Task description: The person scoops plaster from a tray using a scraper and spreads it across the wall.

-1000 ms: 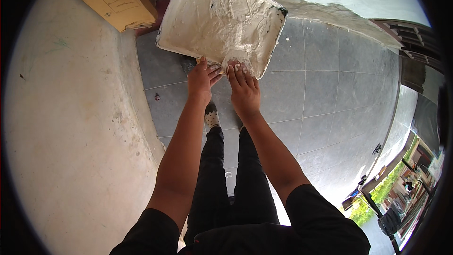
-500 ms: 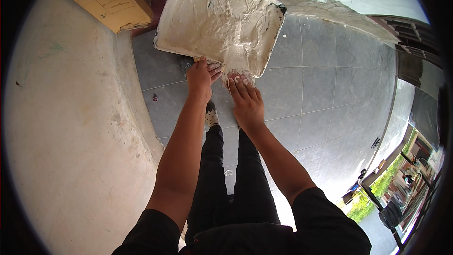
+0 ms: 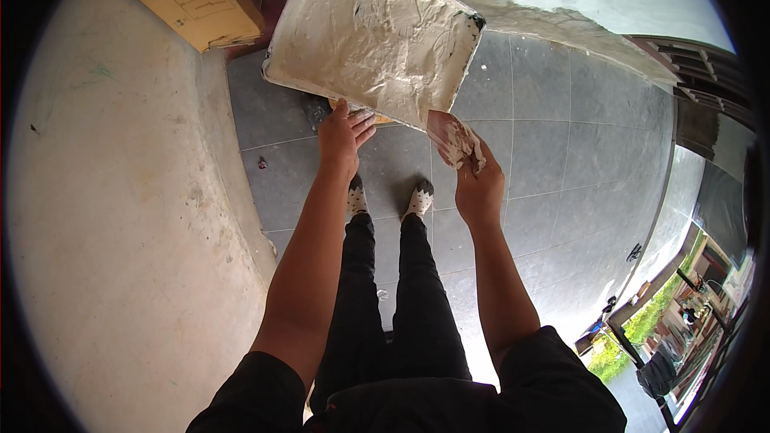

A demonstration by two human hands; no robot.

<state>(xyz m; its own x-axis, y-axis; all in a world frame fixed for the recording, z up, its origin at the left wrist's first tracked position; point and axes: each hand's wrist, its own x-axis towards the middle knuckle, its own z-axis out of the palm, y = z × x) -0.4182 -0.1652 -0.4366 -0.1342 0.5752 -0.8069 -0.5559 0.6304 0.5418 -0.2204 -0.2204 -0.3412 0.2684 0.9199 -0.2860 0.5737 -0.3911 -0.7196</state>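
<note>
A large shallow tray (image 3: 265, 74), spread with off-white, putty-like paste, tilts at the top of the view. My left hand (image 3: 346, 138) rests against its near edge, fingers stretched out and apart. Held in my right hand (image 3: 481, 186) is a flat reddish-brown scraper (image 3: 441, 130), smeared with paste, beside the tray's near right corner. My fingers are closed round its lower end, and paste shows near them. Something orange-yellow (image 3: 383, 119) peeks out under the tray edge by my left hand; its kind is hidden.
A pale wall (image 3: 120, 216) runs along the left, with a cardboard box (image 3: 188, 0) at the upper left. Grey floor tiles (image 3: 537, 152) lie below. My feet in patterned socks (image 3: 418, 199) stand there. A dark clear-plastic-like item (image 3: 315, 112) sits under the tray.
My right hand has moved right and turned, drawing the scraper off the paste to the tray's near right corner. The paste beneath looks smoother. My left hand stays at the edge.
</note>
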